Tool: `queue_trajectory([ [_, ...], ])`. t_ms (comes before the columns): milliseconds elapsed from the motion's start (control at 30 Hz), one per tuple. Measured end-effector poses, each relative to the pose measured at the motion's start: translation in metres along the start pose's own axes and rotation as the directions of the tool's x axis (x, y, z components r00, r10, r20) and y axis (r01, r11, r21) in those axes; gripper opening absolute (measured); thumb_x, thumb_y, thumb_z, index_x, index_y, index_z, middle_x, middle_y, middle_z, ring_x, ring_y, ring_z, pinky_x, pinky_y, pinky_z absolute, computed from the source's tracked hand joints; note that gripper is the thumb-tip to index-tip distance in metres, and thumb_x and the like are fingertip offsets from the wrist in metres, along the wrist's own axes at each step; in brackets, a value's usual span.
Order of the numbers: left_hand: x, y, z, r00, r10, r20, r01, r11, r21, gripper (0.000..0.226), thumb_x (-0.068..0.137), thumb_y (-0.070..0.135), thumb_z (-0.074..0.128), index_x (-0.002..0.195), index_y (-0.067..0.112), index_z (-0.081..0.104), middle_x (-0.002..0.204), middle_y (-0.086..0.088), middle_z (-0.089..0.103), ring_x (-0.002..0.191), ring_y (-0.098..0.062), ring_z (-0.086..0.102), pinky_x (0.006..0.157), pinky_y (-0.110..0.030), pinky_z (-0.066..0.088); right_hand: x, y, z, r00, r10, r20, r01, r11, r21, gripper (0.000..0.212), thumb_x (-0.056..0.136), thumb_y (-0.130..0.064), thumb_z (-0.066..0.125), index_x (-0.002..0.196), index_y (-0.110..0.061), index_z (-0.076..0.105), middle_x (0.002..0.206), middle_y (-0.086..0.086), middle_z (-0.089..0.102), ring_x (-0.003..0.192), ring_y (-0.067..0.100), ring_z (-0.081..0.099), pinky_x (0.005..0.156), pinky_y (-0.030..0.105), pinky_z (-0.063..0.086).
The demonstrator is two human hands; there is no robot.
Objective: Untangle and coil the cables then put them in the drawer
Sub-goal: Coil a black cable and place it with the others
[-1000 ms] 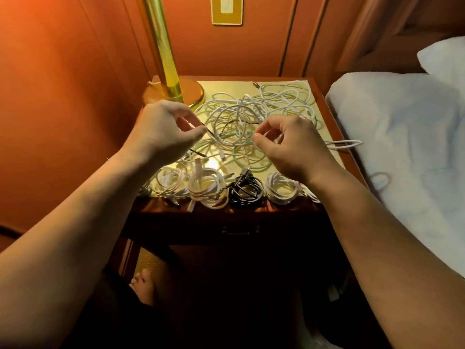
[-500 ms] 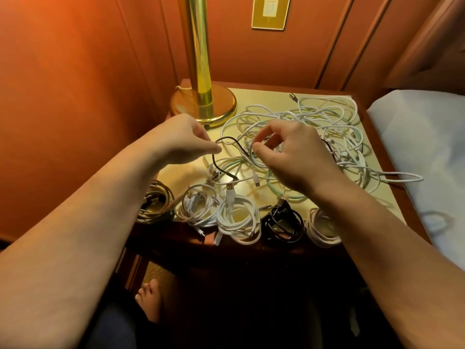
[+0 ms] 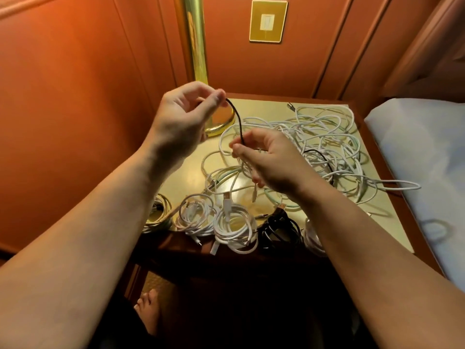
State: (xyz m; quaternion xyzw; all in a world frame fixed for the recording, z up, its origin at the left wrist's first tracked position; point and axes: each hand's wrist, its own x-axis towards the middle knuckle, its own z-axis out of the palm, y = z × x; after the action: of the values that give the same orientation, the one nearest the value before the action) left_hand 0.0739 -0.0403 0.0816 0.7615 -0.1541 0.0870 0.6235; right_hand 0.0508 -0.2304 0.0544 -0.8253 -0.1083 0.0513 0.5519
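Lifting clear of the tangle on the nightstand since a moment ago, the black cable now spans both hands, pinched by left hand and right hand, likely ready for coiling.

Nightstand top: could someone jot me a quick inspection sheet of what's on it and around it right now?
Surface: nightstand top, glossy yellow, dark wood edge.
Job's things: black cable held up between both hands; five coiled bundles along the front edge, including a white coil and a black coil; the drawer is not visible.
Clutter: brass lamp base at the back left corner.
Fingers: left hand pinches the black cable's upper end; right hand pinches it lower down.
Cables: loose white tangle covers the back right; one loop overhangs the right edge.
Surroundings: orange panelled wall, wall plate, bed at right.
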Motion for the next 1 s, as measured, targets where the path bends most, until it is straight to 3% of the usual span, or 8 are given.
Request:
queue_trajectory([
  [100, 0.004, 0.000, -0.005, 0.994, -0.007, -0.108, -0.009, 0.989, -0.144, 0.020, 0.106, 0.022, 0.055, 0.099, 0.006, 0.064, 0.055, 0.009, 0.050, 0.046, -0.009, 0.037, 0.046, -0.024, 0.035, 0.003, 0.006, -0.007, 0.992, -0.069, -0.102, 0.032, 0.944, -0.328, 0.012, 0.103, -0.030, 0.060, 0.103, -0.028, 0.072, 0.097, -0.010, 0.072, 0.087, 0.003, 0.066, 0.078, 0.034, 0.056],
  [200, 0.008, 0.000, -0.012, 0.969, -0.078, -0.234, 0.001, 0.950, -0.312, 0.020, 0.107, 0.027, 0.053, 0.094, 0.015, 0.061, 0.056, 0.008, 0.041, 0.048, -0.010, 0.032, 0.044, -0.025, 0.030, 0.007, 0.012, -0.013, 0.980, -0.082, -0.184, -0.019, 0.871, -0.491, 0.016, 0.101, -0.038, 0.060, 0.107, -0.030, 0.073, 0.098, -0.008, 0.074, 0.093, 0.017, 0.068, 0.083, 0.044, 0.059],
  [333, 0.008, 0.005, -0.011, 0.978, -0.072, -0.194, 0.019, 0.965, -0.260, 0.009, 0.101, 0.022, 0.063, 0.102, 0.013, 0.067, 0.059, 0.010, 0.046, 0.050, -0.006, 0.036, 0.045, -0.022, 0.033, 0.005, 0.013, -0.019, 0.946, -0.149, -0.288, -0.010, 0.875, -0.484, 0.020, 0.101, -0.038, 0.063, 0.112, -0.029, 0.077, 0.102, -0.004, 0.077, 0.093, 0.020, 0.070, 0.081, 0.044, 0.061],
  [500, -0.005, -0.006, 0.017, 0.982, -0.155, 0.110, 0.150, 0.987, 0.056, 0.042, 0.081, 0.030, 0.083, 0.119, 0.015, 0.072, 0.059, 0.009, 0.048, 0.052, -0.007, 0.041, 0.047, -0.021, 0.036, -0.001, 0.011, -0.018, 0.924, -0.193, -0.330, 0.062, 0.928, -0.368, 0.020, 0.102, -0.033, 0.064, 0.112, -0.024, 0.079, 0.096, -0.002, 0.078, 0.075, 0.019, 0.071, 0.069, 0.046, 0.061],
  [633, -0.010, -0.011, 0.043, 0.992, -0.075, 0.103, 0.073, 0.997, 0.030, 0.033, 0.083, 0.029, 0.083, 0.112, 0.013, 0.077, 0.055, 0.008, 0.047, 0.051, -0.011, 0.034, 0.048, -0.031, 0.030, -0.004, 0.013, -0.016, 0.934, -0.185, -0.305, 0.027, 0.889, -0.457, 0.017, 0.101, -0.023, 0.065, 0.112, -0.019, 0.077, 0.103, 0.003, 0.075, 0.087, 0.019, 0.069, 0.073, 0.035, 0.057],
  [733, -0.007, -0.009, 0.049, 0.994, -0.016, 0.113, 0.011, 0.999, 0.039, 0.025, 0.085, 0.024, 0.081, 0.104, 0.009, 0.079, 0.066, 0.000, 0.070, 0.058, -0.015, 0.053, 0.062, -0.031, 0.049, -0.006, 0.014, -0.015, 0.935, -0.176, -0.308, 0.017, 0.890, -0.456, 0.017, 0.100, -0.022, 0.063, 0.109, -0.016, 0.077, 0.104, 0.005, 0.072, 0.087, 0.022, 0.067, 0.076, 0.044, 0.060],
  [833, -0.002, -0.006, 0.050, 0.998, -0.030, 0.047, 0.034, 0.996, -0.082, 0.014, 0.088, 0.012, 0.078, 0.099, 0.005, 0.077, 0.079, -0.003, 0.077, 0.075, -0.012, 0.072, 0.075, -0.023, 0.057, -0.006, 0.012, -0.020, 0.933, -0.199, -0.301, 0.065, 0.913, -0.403, 0.018, 0.101, -0.034, 0.065, 0.111, -0.026, 0.078, 0.103, -0.004, 0.076, 0.093, 0.016, 0.069, 0.080, 0.044, 0.060],
  [1000, 0.009, 0.008, 0.034, 0.983, -0.158, -0.098, 0.103, 0.902, -0.419, 0.018, 0.090, 0.019, 0.073, 0.104, 0.008, 0.072, 0.061, 0.011, 0.063, 0.050, -0.005, 0.041, 0.046, -0.020, 0.034, -0.002, 0.024, -0.032, 0.948, -0.101, -0.301, -0.059, 0.875, -0.480, 0.024, 0.100, -0.045, 0.064, 0.107, -0.027, 0.078, 0.098, -0.006, 0.075, 0.091, 0.018, 0.069, 0.079, 0.044, 0.060],
])
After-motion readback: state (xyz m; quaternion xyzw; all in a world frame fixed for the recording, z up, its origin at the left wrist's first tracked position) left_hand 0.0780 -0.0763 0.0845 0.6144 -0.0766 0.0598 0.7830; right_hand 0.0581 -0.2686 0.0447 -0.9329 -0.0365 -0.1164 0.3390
